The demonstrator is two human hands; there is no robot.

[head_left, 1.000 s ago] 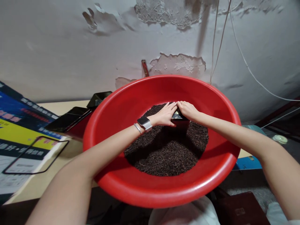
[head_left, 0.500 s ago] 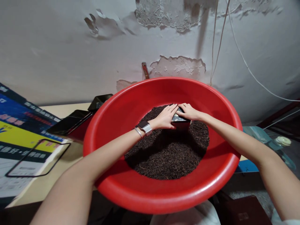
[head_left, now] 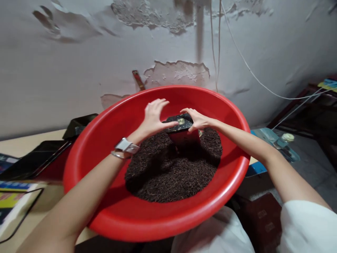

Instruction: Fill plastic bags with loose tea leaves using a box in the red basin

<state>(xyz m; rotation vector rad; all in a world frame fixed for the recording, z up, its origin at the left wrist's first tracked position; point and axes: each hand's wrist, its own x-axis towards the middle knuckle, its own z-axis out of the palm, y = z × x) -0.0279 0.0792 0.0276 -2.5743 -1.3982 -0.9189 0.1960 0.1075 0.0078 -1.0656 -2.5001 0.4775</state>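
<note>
A box [head_left: 186, 140] with a black, gold-flecked top and dark red side stands in a heap of dark, dry flakes [head_left: 171, 182] that look like loose tea. The heap lies in a wide red plastic basin [head_left: 158, 226]. My right hand [head_left: 198, 120] is at the right end of the box top, thumb in front and fingers curled behind, gripping it. Raised over the left end is my left hand [head_left: 155, 117], fingers spread and thumb stretched towards the top; whether the thumb touches it I cannot tell. A watch [head_left: 127, 146] is on my left wrist.
Black open containers [head_left: 37, 158] sit left of the basin on a pale table [head_left: 50, 196], near a printed sheet [head_left: 15, 203] and a thin black frame [head_left: 33, 207]. Behind is a peeling wall [head_left: 116, 59] with hanging cords [head_left: 216, 52]. A clear container [head_left: 286, 146] is at right.
My left hand has lifted off the box top and opened. My right hand has shifted to the box's right end. More of the box top shows. The view has turned right.
</note>
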